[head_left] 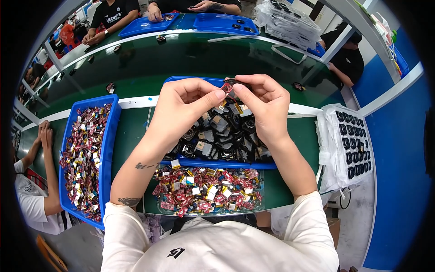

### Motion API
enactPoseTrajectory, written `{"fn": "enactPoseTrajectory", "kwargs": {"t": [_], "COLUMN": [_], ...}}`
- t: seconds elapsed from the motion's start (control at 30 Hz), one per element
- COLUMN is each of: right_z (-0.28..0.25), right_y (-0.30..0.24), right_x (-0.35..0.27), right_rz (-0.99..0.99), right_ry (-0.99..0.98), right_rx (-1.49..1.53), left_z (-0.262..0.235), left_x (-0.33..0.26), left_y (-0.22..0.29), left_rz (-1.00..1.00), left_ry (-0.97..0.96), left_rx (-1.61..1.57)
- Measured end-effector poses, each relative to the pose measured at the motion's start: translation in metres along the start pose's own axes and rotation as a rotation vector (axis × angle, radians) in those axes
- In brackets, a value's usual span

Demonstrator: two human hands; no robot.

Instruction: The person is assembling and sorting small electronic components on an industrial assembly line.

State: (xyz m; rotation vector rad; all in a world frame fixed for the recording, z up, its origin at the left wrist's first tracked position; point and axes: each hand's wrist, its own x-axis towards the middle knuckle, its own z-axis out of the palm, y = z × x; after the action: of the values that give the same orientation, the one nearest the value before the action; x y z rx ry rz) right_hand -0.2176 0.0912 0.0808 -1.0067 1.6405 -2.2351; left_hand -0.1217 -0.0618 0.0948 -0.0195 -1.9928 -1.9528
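My left hand (186,103) pinches a small red circuit board (227,88) between thumb and fingers. Closed on a black plastic casing (236,82), my right hand (268,100) brings it against the board, its thumb pressed close to it. Both hands are raised above the far part of a blue tray (217,163) heaped with black casings (222,136), several with grey rectangular parts inside. Nearer my body, a shallow clear tray (226,212) is piled with red circuit boards with small batteries (208,188). Fingers partly hide the joined parts.
To the left stands a long blue tray (113,158) of similar boards. White packing trays (346,147) with rows of black pieces stand at right. Beyond a white rail, a green conveyor (195,59) carries scattered pieces. Co-workers' hands (156,12) are across it; another person's arms (47,158) are far left.
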Motion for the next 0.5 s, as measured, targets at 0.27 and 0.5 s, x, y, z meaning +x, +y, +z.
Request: {"fn": "enactPoseTrajectory", "kwargs": {"t": [0.27, 0.5], "right_z": [0.006, -0.001], "right_y": [-0.009, -0.014], "right_x": [-0.006, -0.002], "right_rz": [-0.129, -0.129], "right_ry": [-0.024, -0.086], "right_rx": [-0.097, -0.116], "left_z": [0.004, 0.0], "left_x": [0.003, 0.012], "left_y": [-0.004, -0.011], "left_rz": [-0.054, 0.008], "left_ry": [-0.002, 0.024], "left_rx": [-0.146, 0.014]}}
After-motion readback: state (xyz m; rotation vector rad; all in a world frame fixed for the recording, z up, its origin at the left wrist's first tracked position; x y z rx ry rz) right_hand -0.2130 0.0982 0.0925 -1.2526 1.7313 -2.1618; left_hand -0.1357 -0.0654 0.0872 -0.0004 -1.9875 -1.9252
